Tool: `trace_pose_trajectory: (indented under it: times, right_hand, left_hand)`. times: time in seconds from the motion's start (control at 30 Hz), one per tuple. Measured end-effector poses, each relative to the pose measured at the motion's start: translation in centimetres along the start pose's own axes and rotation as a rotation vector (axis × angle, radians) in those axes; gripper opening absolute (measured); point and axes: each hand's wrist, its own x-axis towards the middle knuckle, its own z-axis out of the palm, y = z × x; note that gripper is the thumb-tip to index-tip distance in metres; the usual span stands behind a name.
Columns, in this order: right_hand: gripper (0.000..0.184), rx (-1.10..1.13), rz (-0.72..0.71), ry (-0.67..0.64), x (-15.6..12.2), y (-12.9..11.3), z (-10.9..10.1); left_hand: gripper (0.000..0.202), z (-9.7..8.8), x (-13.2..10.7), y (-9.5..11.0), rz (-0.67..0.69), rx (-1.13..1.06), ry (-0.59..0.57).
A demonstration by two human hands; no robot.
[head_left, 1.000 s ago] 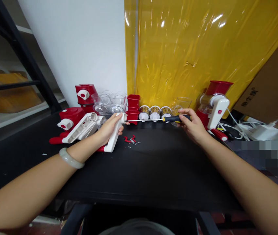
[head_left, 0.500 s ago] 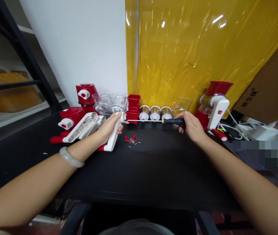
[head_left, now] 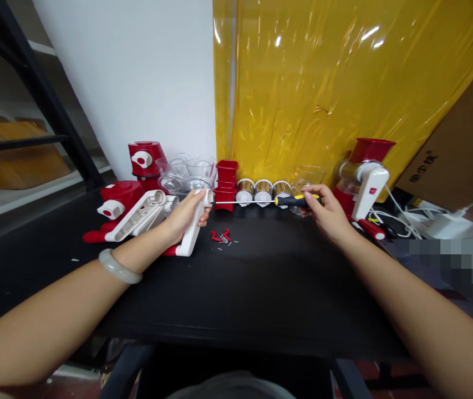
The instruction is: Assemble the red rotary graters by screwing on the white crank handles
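My left hand is wrapped round a white plastic housing part with a red foot, held tilted on the black table. My right hand grips the black and yellow handle of a screwdriver. Its long shaft lies level and its tip meets the top end of the white part. Small red clips and loose screws lie on the table just below the shaft.
Red and white grater parts and clear cups stand at the back left. Red hoppers and three metal drums line the yellow sheet. An assembled grater, white cables and a cardboard box sit at the right.
My right hand has turned on the screwdriver handle, its fingers shifting from over the handle to a fingertip grip. The left hand and the white part have stayed put.
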Motion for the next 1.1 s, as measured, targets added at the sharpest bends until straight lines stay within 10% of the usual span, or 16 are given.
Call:
trace_pose_trajectory:
  times: [0.37, 0.8, 1.1]
  right_hand:
    - [0.034, 0.271, 0.204, -0.017, -0.2, -1.3, 0.2]
    - [0.052, -0.159, 0.077, -0.018, 0.1, -0.2, -0.6]
    - [0.047, 0.041, 0.104, 0.002, 0.3, 0.2, -0.1]
  left_hand:
    - [0.022, 0.2, -0.2, -0.2, -0.004, 0.012, -0.059]
    - [0.021, 0.1, -0.1, -0.4, -0.014, 0.021, -0.066]
    - [0.023, -0.1, 0.0, -0.2, -0.027, -0.005, -0.058]
